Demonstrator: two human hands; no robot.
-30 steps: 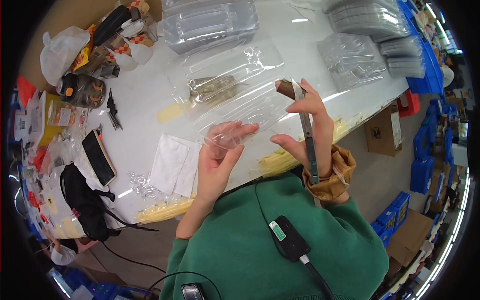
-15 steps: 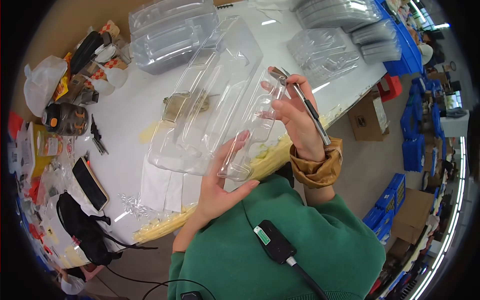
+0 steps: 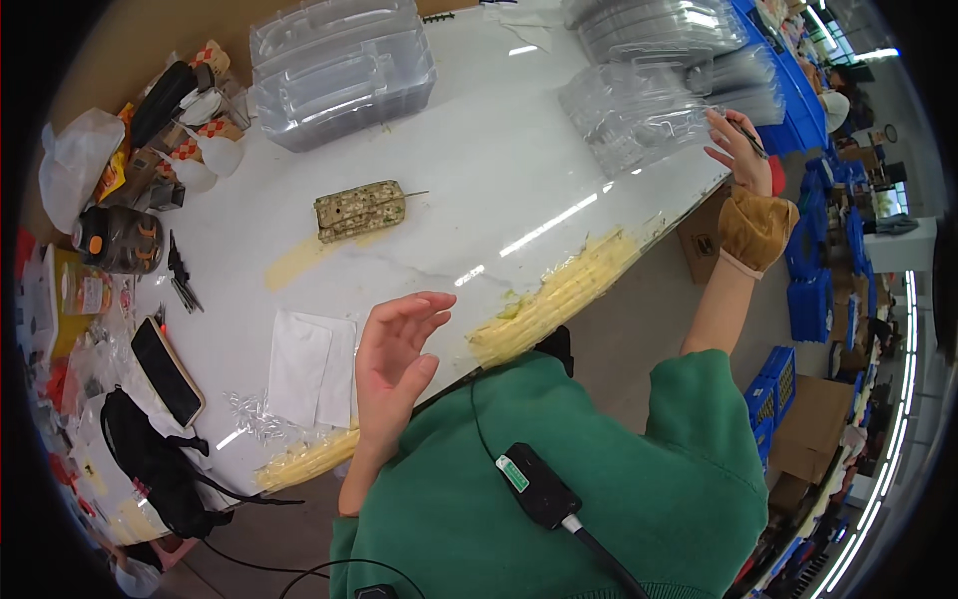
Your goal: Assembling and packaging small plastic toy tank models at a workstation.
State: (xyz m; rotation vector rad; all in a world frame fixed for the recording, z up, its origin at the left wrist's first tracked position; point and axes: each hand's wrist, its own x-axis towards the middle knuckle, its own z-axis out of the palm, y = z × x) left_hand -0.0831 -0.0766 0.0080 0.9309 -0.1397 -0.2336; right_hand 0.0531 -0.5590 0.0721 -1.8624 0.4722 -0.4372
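Observation:
My left hand is above the table's near edge, fingers curved and apart, with nothing in it. Out at the far right, my right hand is at the near end of a pile of clear plastic trays. A slim, dark pen-like tool is tucked in that hand; its exact kind cannot be made out. Whether those fingertips touch a tray is unclear. A camouflage model tank lies on the white table, its thin barrel pointing right.
Stacked clear plastic boxes stand at the back left. Along the left are a dark bottle, a phone and a black bag. White paper sheets lie near me. Yellow tape covers the front edge.
The clear tray between my hands has gone to the pile at the right with my right hand, which has let go or nearly so. My left hand has released it and shifted slightly left.

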